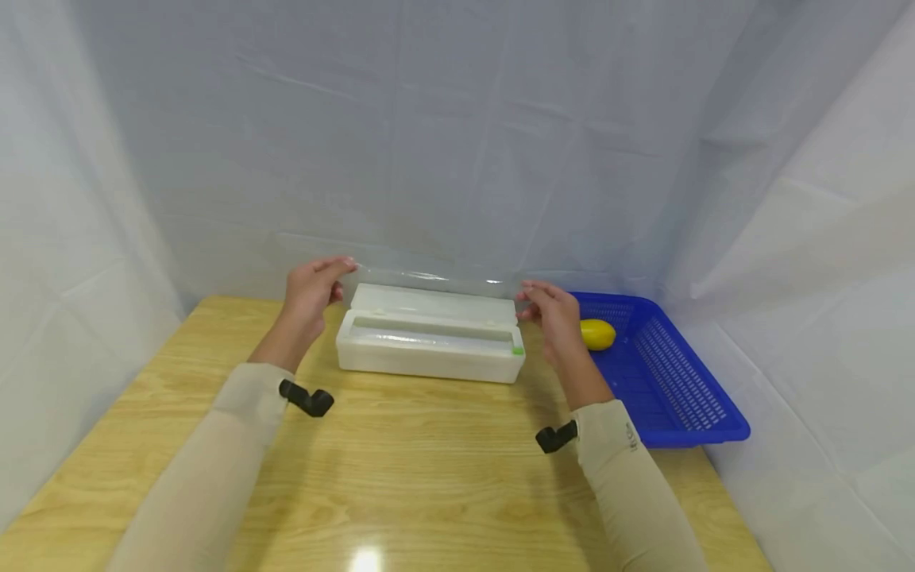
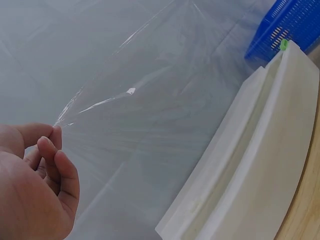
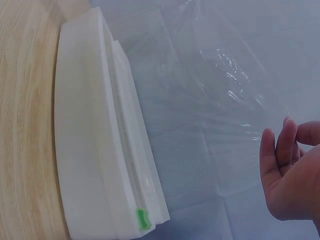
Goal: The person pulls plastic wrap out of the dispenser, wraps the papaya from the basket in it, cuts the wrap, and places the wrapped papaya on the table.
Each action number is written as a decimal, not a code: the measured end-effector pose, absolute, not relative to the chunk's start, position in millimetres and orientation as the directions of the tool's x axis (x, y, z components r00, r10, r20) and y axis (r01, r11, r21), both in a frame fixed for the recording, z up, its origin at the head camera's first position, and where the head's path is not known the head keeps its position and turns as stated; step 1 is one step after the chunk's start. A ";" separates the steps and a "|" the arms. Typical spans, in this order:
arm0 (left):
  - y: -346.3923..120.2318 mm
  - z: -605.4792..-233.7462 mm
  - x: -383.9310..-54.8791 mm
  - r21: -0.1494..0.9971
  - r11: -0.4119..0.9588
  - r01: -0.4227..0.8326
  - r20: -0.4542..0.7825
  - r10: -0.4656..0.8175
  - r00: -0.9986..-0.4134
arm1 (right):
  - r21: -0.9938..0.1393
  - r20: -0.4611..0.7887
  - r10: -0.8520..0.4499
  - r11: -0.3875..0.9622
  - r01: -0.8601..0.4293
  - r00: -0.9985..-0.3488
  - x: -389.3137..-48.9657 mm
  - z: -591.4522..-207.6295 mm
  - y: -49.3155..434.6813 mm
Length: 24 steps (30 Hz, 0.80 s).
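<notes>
Between both hands a sheet of clear plastic wrap (image 2: pixel 130 115) is stretched, rising from a white wrap dispenser box (image 1: pixel 429 357). The left hand (image 1: pixel 312 294) pinches one corner of the film between thumb and forefinger. At the opposite corner, the right hand (image 1: pixel 554 314) pinches the film the same way, as the right wrist view shows with creases running to its fingertips (image 3: pixel 287 125). The box's lid (image 1: pixel 432 300) is tipped back, and a roll of film (image 1: pixel 429 338) lies inside. A green slider (image 3: pixel 143 219) sits at the box's right end.
A blue plastic basket (image 1: pixel 715 437) stands on the right of the wooden table (image 1: pixel 400 477), beside the right forearm. Inside it lies a yellow lemon (image 1: pixel 597 334), partly behind the right hand. Whitish sheeting (image 1: pixel 457 143) hangs behind and at both sides.
</notes>
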<state>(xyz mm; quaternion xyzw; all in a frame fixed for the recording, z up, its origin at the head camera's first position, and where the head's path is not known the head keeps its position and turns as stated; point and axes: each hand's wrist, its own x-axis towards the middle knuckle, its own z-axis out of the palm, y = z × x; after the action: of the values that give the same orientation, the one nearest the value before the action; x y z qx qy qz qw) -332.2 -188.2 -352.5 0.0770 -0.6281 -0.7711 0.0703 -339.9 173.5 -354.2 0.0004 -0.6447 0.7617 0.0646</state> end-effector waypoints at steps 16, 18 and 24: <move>-187.4 -331.2 -331.8 0.985 -0.168 0.042 0.006 -0.207 -0.978 | -0.975 0.127 0.117 -0.166 -0.146 -0.985 -342.0 -335.1 173.8; -186.7 -329.1 -332.6 0.986 -0.160 0.043 0.010 -0.206 -0.979 | -0.975 0.142 0.115 -0.155 -0.159 -0.983 -342.1 -332.6 174.6; -185.4 -321.1 -334.3 0.989 -0.140 0.053 0.023 -0.207 -0.978 | -0.972 0.163 0.111 -0.151 -0.179 -0.980 -343.5 -323.6 177.1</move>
<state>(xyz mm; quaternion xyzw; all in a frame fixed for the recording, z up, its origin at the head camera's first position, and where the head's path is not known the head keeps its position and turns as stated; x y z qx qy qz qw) -334.3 -185.4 -321.1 0.0594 -0.6501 -0.7526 0.0863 -343.5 177.1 -323.6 0.0262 -0.6443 0.7583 0.0957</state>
